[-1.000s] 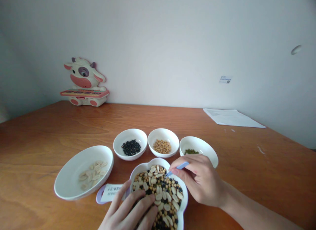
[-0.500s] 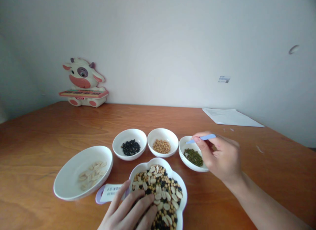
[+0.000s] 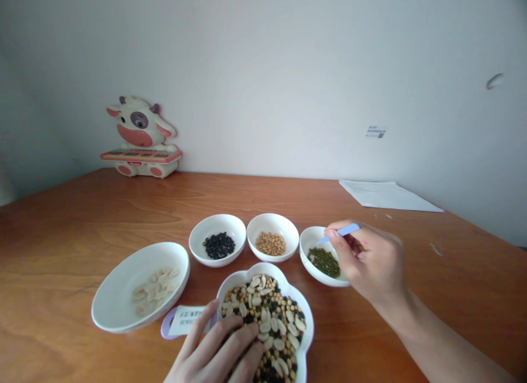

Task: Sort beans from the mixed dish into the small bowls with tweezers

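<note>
My right hand [image 3: 373,257] pinches light blue tweezers [image 3: 340,232], whose tip points down over the small white bowl [image 3: 309,241] of green mung beans [image 3: 324,262]. Whether the tip holds a bean is too small to tell. My left hand [image 3: 224,347] lies with fingers outstretched over the left side of a white flower-shaped tray [image 3: 302,300]. Peanut halves [image 3: 265,325], yellow soybeans and black beans fill this tray in a mix. A purple handle [image 3: 167,325] with a white label sticks out on its left.
Behind the tray stand a white bowl of black beans [image 3: 219,246] and a white bowl of soybeans [image 3: 270,243]. A larger white bowl [image 3: 105,306] with peanut halves is at left. A cow toy keyboard [image 3: 142,139] and white papers [image 3: 387,195] lie farther back.
The tweezers' tip has dipped slightly lower and to the right, nearer the mung beans. My left hand keeps its place on the tray.
</note>
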Available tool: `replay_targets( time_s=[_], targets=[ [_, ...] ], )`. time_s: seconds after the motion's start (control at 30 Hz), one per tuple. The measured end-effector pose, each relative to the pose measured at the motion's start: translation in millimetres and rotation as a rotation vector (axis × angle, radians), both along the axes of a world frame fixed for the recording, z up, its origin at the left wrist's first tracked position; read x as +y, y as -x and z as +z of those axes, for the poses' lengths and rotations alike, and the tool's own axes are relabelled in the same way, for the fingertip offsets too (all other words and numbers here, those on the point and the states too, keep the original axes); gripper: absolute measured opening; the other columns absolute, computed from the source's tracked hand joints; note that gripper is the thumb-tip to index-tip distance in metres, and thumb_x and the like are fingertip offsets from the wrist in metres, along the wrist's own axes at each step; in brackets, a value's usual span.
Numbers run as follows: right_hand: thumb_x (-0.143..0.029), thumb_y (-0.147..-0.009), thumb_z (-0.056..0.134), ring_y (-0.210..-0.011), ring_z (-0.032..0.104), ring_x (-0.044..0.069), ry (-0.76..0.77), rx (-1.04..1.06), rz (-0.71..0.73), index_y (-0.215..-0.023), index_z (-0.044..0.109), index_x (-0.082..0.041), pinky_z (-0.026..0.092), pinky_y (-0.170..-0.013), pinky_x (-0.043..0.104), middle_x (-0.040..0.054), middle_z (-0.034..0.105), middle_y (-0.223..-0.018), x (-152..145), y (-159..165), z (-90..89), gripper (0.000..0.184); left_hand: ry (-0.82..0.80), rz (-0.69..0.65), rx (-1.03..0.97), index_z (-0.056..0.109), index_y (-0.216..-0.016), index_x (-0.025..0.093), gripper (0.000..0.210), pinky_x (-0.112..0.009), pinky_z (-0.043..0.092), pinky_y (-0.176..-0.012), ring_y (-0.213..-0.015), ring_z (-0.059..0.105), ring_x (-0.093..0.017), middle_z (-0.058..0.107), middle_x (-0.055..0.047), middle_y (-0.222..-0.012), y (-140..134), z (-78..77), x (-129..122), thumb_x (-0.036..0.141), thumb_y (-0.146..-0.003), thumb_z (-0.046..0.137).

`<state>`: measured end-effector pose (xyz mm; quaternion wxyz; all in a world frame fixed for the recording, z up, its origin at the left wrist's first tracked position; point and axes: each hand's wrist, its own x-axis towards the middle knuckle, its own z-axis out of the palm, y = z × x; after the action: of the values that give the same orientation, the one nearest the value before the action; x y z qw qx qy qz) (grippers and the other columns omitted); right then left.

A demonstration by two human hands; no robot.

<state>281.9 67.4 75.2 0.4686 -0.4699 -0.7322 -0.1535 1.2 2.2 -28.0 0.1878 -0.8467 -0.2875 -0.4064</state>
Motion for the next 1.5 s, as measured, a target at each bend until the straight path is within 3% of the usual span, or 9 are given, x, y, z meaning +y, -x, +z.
replay_targets(
  time_s=[0.13, 0.3, 0.43, 0.5, 0.77, 0.93, 1.5],
  targets=[
    [-0.020, -0.094, 0.060, -0.058, 0.065, 0.016, -0.009, 0.047, 0.082, -0.080, 0.068, -0.019, 0.046, -0.056, 0.028, 0.0024, 0.072, -0.070, -7, 6, 3.2, 0.016, 0.013, -0.015, -0.002, 0.075, -0.101, 0.027, 0.036, -0.041, 0.016, -0.128, -0.104, 0.063, -0.013, 0.074, 0.005, -0.107, 0, 1.0, 0, 0.031, -0.108, 0.040],
    [-0.005, -0.092, 0.059, -0.080, 0.074, 0.016, 0.078, -0.054, 0.626, -0.100, 0.068, -0.017, 0.058, -0.074, 0.026, 0.0053, 0.078, -0.091, -20, 30, 1.5, 0.017, 0.016, -0.016, -0.012, 0.075, -0.099, 0.026, 0.037, -0.041, 0.015, -0.129, -0.104, 0.063, -0.013, 0.074, 0.006, -0.106, -1, 0.8, 1, 0.030, -0.109, 0.039],
    [-0.008, -0.094, 0.053, -0.067, 0.069, 0.016, 0.246, -0.157, 0.862, -0.096, 0.066, -0.016, 0.055, -0.062, 0.028, 0.0060, 0.076, -0.082, -24, 46, -9.9, 0.015, 0.015, -0.011, -0.008, 0.074, -0.100, 0.026, 0.036, -0.041, 0.016, -0.128, -0.103, 0.064, -0.013, 0.074, 0.005, -0.104, -2, 1.2, 1, 0.027, -0.108, 0.039],
    [-0.008, -0.093, 0.051, -0.060, 0.064, 0.017, 0.265, -0.135, 0.872, -0.091, 0.064, -0.016, 0.051, -0.056, 0.029, 0.0053, 0.073, -0.073, -24, 47, -14.1, 0.015, 0.020, -0.011, -0.008, 0.074, -0.101, 0.026, 0.036, -0.041, 0.016, -0.128, -0.103, 0.064, -0.012, 0.074, 0.005, -0.105, -2, 1.0, 0, 0.028, -0.108, 0.039],
    [-0.012, -0.095, 0.053, -0.058, 0.060, 0.016, 0.300, -0.099, 0.821, -0.091, 0.065, -0.016, 0.046, -0.056, 0.029, 0.0045, 0.072, -0.072, -22, 45, -18.1, 0.013, 0.017, -0.017, -0.014, 0.074, -0.100, 0.026, 0.035, -0.041, 0.016, -0.129, -0.102, 0.064, -0.012, 0.074, 0.005, -0.106, -2, 1.9, 0, 0.028, -0.108, 0.040],
    [-0.013, -0.099, 0.054, -0.067, 0.066, 0.016, 0.306, -0.092, 0.817, -0.097, 0.066, -0.016, 0.051, -0.064, 0.028, 0.0053, 0.076, -0.081, -22, 50, -20.6, 0.013, 0.016, -0.025, -0.021, 0.074, -0.098, 0.026, 0.036, -0.041, 0.016, -0.129, -0.103, 0.063, -0.012, 0.074, 0.006, -0.105, -2, 2.5, 0, 0.027, -0.108, 0.040],
    [-0.018, -0.102, 0.053, -0.067, 0.068, 0.016, 0.323, -0.097, 0.805, -0.097, 0.067, -0.017, 0.054, -0.064, 0.029, 0.0048, 0.076, -0.080, -19, 51, -25.4, 0.015, 0.017, -0.016, 0.005, 0.074, -0.098, 0.025, 0.041, -0.041, 0.016, -0.128, -0.101, 0.064, -0.013, 0.073, 0.005, -0.105, -2, 2.9, 0, 0.025, -0.109, 0.035]
  ],
)
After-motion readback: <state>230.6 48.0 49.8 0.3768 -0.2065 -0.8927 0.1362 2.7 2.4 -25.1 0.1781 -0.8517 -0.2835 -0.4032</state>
